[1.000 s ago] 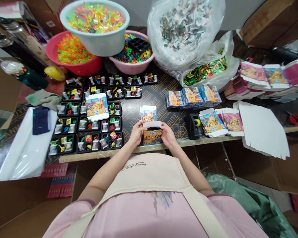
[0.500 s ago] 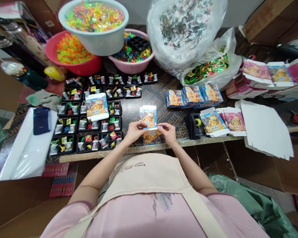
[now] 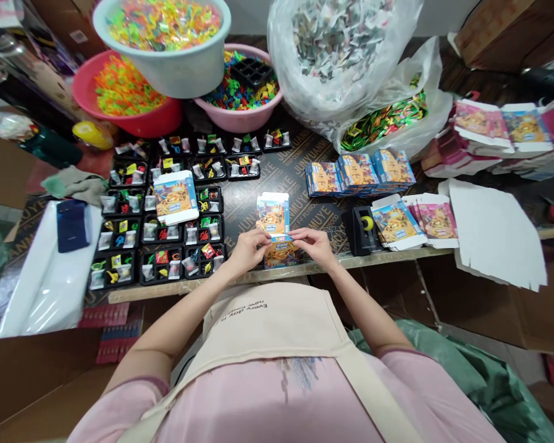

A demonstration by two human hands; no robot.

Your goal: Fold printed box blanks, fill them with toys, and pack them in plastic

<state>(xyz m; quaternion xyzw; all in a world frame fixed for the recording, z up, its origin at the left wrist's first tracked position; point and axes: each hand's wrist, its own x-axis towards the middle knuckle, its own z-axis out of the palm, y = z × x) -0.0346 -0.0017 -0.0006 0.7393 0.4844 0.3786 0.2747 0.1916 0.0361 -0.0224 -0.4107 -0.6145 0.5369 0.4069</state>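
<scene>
A small blue-and-gold printed cardboard box point(image 3: 273, 215) lies at the table's front edge, between my hands. My left hand point(image 3: 250, 251) pinches the left end of the fold across its middle, thumb and fingertips together. At the right end of that same fold, my right hand point(image 3: 314, 245) has its thumb and fingers closed on the cardboard. More printed card point(image 3: 281, 255) shows below the fold, toward me. Left of my hands, filled black trays point(image 3: 205, 261) hold small toys and wrapped pieces. Another printed carton point(image 3: 175, 195) rests on top of some trays.
Stacked finished boxes point(image 3: 357, 172) stand back right, with a black tape dispenser point(image 3: 357, 231) nearer me. Flat cartons point(image 3: 397, 221) and white card sheets point(image 3: 493, 234) lie farther right. Behind are a pale blue basin point(image 3: 184, 67), a pink basin point(image 3: 240, 117) and a plastic bag point(image 3: 286, 74).
The white strip of card between my fingertips no longer shows, and a blue edge is there instead. Both hands stay on the box. The whole view has shifted slightly.
</scene>
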